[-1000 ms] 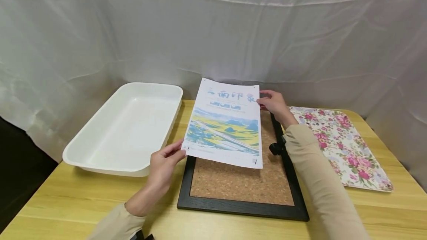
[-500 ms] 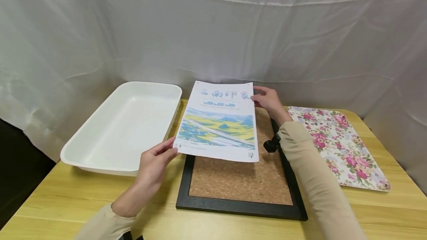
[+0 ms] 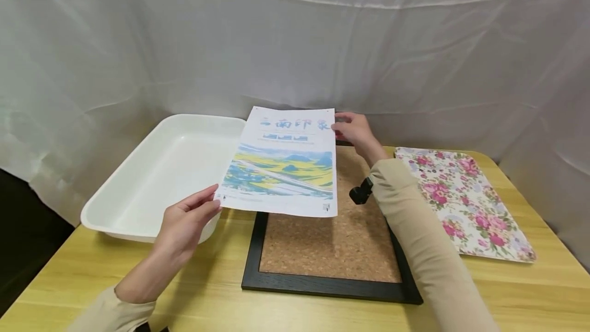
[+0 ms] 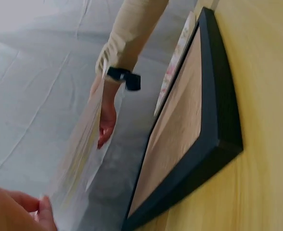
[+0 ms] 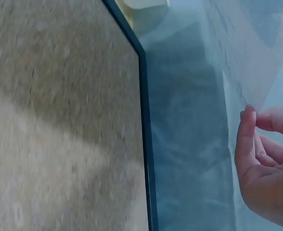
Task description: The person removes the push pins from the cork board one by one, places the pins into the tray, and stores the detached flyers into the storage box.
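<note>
A printed poster sheet (image 3: 286, 168) with blue lettering and a yellow-blue landscape is held up in the air, above the left part of a cork board (image 3: 322, 250) with a black frame. My left hand (image 3: 184, 224) pinches the sheet's lower left corner between thumb and fingers. At the upper right edge, my right hand (image 3: 355, 131) pinches the paper the same way. In the left wrist view the sheet (image 4: 81, 159) is seen nearly edge-on, apart from the board (image 4: 175, 125). The right wrist view has the right hand (image 5: 266, 163) gripping the paper's edge.
To the left stands a deep white plastic tray (image 3: 110, 188), its right side partly covered by the sheet. A floral-patterned tray (image 3: 465, 204) lies right of the board. Everything rests on a wooden table (image 3: 221, 291), with a grey curtain (image 3: 295, 35) behind.
Both hands have carried the sheet leftward, from over the cork board towards the white tray. The board and both trays have stayed in place.
</note>
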{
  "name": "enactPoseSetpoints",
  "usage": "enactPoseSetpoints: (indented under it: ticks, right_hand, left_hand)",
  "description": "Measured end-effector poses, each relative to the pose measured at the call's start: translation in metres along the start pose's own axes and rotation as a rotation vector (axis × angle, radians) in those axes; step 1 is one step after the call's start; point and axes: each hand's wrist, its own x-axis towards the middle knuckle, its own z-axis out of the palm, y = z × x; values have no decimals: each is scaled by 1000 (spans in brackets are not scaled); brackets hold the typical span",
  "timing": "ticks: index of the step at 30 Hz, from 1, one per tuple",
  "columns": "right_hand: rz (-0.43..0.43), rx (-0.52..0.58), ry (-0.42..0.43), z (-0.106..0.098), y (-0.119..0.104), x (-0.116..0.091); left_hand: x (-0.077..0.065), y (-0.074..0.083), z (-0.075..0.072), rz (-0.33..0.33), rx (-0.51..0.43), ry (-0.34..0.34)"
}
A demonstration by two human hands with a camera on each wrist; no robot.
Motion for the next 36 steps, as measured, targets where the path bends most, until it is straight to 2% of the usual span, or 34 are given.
enactPoseSetpoints:
  ticks: [5,10,21,27,32,36]
  right_hand:
    - [-9,21,-4,12,-9,-3]
    - [-27,45,-24,25,-20,-3]
    - [-76,101,-29,48,-37,-7]
    - [-58,139,-21,56,-37,-8]
    - [-54,139,-31,69,-40,-11]
    - [-68,147,-29,83,-43,-12]
  left_hand:
    - [7,3,-21,-25,-33,-39]
    - [12,6,-35,-32,-43,-55]
    - [18,12,-62,-21,-18,-27]
    - [22,15,-71,-9,17,-14]
    - [24,19,-85,-3,32,-11]
    - [25,22,-100,27,-19,-40]
